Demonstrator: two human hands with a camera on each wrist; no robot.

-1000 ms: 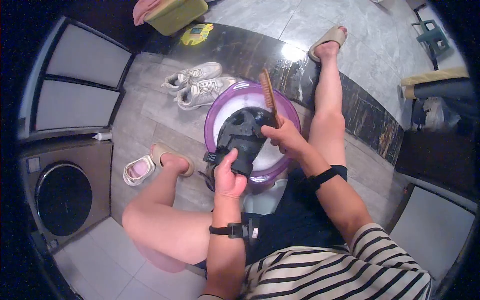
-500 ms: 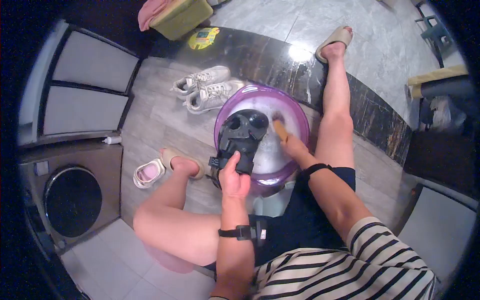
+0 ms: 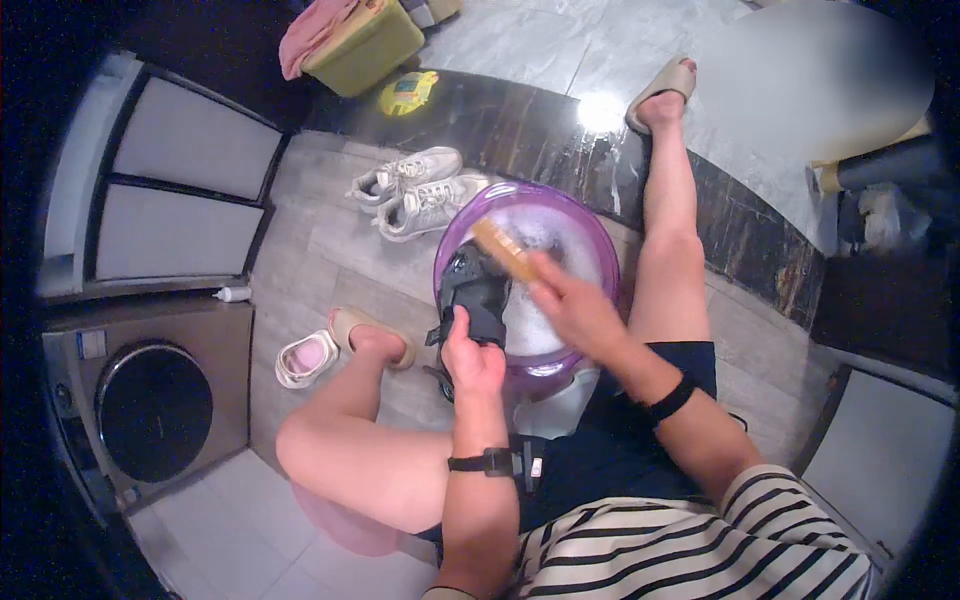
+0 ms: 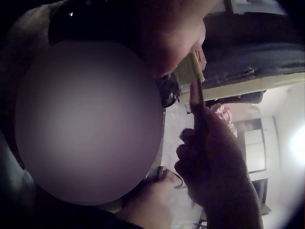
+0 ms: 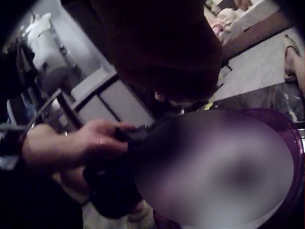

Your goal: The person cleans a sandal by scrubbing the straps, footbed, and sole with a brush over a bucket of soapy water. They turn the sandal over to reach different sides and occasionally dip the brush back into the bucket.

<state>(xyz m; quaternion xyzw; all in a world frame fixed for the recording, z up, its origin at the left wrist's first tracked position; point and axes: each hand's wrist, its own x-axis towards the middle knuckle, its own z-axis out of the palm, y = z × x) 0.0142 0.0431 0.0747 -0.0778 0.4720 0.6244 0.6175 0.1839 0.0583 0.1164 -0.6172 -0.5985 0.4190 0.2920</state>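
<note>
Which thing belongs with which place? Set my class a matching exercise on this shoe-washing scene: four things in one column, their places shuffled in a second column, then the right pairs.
Things
1. black shoe
2. brush
3. white sneakers
4. pink cloth

Places
A. held in the right hand
B. draped on the green bin
C. held by the left hand at the edge of the purple basin
D. side by side on the floor next to the basin

Right pairs: 1-C, 2-A, 3-D, 4-B
</note>
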